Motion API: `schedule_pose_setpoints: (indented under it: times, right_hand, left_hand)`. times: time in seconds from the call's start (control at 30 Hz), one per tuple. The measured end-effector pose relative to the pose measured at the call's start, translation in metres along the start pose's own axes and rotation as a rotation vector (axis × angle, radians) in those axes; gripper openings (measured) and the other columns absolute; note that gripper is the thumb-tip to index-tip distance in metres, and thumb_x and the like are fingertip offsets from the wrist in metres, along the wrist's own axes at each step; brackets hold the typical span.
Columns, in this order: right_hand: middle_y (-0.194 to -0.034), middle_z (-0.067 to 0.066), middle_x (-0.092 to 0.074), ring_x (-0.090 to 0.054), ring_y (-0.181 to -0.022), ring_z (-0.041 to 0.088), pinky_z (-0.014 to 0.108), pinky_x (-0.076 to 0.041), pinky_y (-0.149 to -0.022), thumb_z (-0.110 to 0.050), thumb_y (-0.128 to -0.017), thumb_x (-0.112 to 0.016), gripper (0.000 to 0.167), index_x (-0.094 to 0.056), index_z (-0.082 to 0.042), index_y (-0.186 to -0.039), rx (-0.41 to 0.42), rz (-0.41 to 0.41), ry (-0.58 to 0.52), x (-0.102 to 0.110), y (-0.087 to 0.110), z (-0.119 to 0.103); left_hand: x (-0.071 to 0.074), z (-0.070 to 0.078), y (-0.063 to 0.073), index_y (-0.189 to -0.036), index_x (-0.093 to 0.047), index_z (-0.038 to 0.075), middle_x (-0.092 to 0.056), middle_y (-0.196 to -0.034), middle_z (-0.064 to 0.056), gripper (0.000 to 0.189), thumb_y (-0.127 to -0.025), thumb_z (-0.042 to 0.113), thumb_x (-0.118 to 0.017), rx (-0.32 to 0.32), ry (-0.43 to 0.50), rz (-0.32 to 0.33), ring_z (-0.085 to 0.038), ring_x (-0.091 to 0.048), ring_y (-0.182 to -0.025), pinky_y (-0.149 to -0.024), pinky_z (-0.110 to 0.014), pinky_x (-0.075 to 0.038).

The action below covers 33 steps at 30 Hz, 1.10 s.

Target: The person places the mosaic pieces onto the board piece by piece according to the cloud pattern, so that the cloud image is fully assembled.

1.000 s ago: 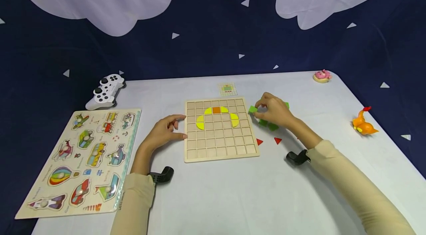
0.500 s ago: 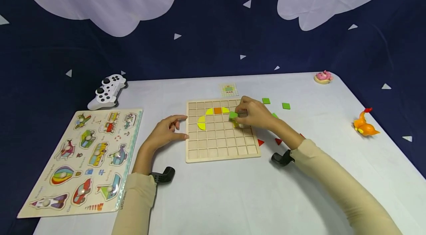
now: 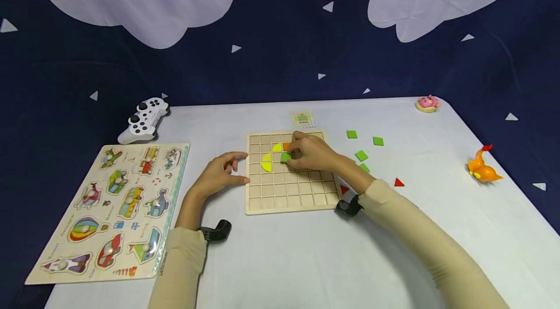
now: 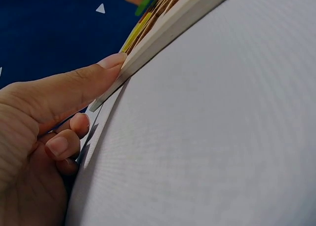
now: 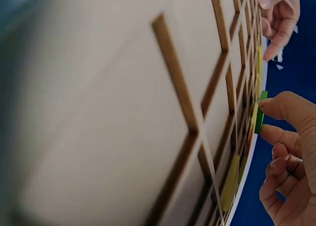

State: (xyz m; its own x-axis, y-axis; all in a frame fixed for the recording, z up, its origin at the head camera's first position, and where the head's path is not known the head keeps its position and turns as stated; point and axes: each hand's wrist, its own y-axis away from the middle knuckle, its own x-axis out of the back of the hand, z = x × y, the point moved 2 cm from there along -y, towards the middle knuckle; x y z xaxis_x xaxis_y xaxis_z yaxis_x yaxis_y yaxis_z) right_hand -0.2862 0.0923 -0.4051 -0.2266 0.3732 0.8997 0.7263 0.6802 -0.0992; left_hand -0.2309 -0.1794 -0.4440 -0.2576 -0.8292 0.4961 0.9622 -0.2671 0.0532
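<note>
A wooden grid board (image 3: 280, 203) lies in the middle of the white table. My right hand (image 3: 312, 152) pinches a green square tile (image 3: 285, 157) between thumb and fingertips, over the board's upper middle. In the right wrist view the green tile (image 5: 261, 111) stands on edge between thumb and forefinger, close over the grid. Yellow rounded pieces (image 3: 267, 163) and an orange square (image 3: 286, 146) sit on the board; my right hand hides its right part. My left hand (image 3: 214, 174) touches the board's left edge with extended thumb and forefinger, its other fingers bent.
Several green squares (image 3: 352, 134) and red triangles (image 3: 398, 182) lie right of the board. A small pattern card (image 3: 303, 119) is behind it. At left are a picture puzzle (image 3: 105, 212) and a white game controller (image 3: 144, 119); at right, an orange toy (image 3: 483, 171) and a pink toy (image 3: 427, 103).
My right hand has picked up a green square from beside the board and carried it left over the grid. The left hand has stayed at the board's edge.
</note>
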Motion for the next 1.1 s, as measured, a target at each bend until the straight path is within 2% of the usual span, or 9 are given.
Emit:
schedule_pose_setpoints:
  times: [0.13, 0.33, 0.5, 0.77, 1.0, 1.1]
  right_hand:
    - [-0.090, 0.005, -0.056, -0.049, -0.074, 0.013, 0.025, -0.042, -0.066, -0.021, -0.087, -0.076, 0.024, -0.076, -0.004, -0.104, 0.034, -0.007, 0.035, -0.006, -0.003, -0.003]
    - [-0.093, 0.005, -0.057, -0.049, -0.075, 0.014, 0.026, -0.043, -0.066, -0.018, -0.089, -0.074, 0.017, -0.075, -0.006, -0.100, 0.043, 0.015, 0.025, -0.009, -0.005, -0.006]
    - [-0.089, 0.004, -0.055, -0.046, -0.073, 0.015, 0.026, -0.038, -0.063, -0.019, -0.089, -0.075, 0.011, -0.072, -0.009, -0.094, 0.024, 0.006, 0.010, -0.009, -0.008, -0.008]
    - [-0.087, 0.003, -0.056, -0.046, -0.075, 0.015, 0.026, -0.039, -0.064, -0.019, -0.090, -0.074, 0.009, -0.072, -0.011, -0.093, -0.040, -0.044, 0.017, -0.006, -0.012, -0.010]
    - [-0.093, 0.005, -0.060, -0.049, -0.073, 0.014, 0.029, -0.041, -0.067, -0.027, -0.089, -0.075, 0.025, -0.076, -0.010, -0.107, 0.008, 0.032, 0.155, 0.002, -0.007, -0.010]
    - [-0.094, 0.007, -0.061, -0.050, -0.070, 0.016, 0.032, -0.043, -0.067, -0.025, -0.090, -0.074, 0.025, -0.076, -0.009, -0.109, 0.010, 0.074, 0.163, 0.013, 0.001, 0.000]
  left_hand:
    - [-0.002, -0.002, -0.001, -0.136, -0.058, 0.008, -0.046, -0.089, -0.005, 0.068, -0.074, 0.014, -0.086, -0.004, 0.004, -0.002, -0.014, -0.033, -0.065, -0.066, -0.028, -0.031]
    - [-0.002, 0.000, -0.001, -0.136, -0.058, 0.008, -0.046, -0.088, -0.004, 0.067, -0.074, 0.014, -0.086, -0.002, 0.001, -0.003, -0.014, -0.032, -0.065, -0.066, -0.028, -0.031]
    - [-0.003, 0.002, 0.000, -0.136, -0.058, 0.008, -0.046, -0.089, -0.005, 0.067, -0.075, 0.013, -0.085, -0.012, 0.004, -0.003, -0.015, -0.033, -0.066, -0.067, -0.028, -0.031]
    - [-0.005, 0.004, -0.002, -0.136, -0.058, 0.008, -0.046, -0.089, -0.004, 0.067, -0.075, 0.014, -0.085, -0.017, 0.007, -0.006, -0.015, -0.033, -0.066, -0.068, -0.029, -0.031]
    - [-0.003, 0.002, -0.001, -0.136, -0.058, 0.008, -0.046, -0.089, -0.005, 0.067, -0.075, 0.014, -0.085, -0.007, 0.002, -0.009, -0.015, -0.033, -0.066, -0.068, -0.029, -0.032]
    - [-0.001, 0.000, 0.000, -0.136, -0.058, 0.008, -0.046, -0.089, -0.004, 0.066, -0.075, 0.013, -0.085, 0.000, 0.003, -0.004, -0.014, -0.032, -0.065, -0.067, -0.029, -0.031]
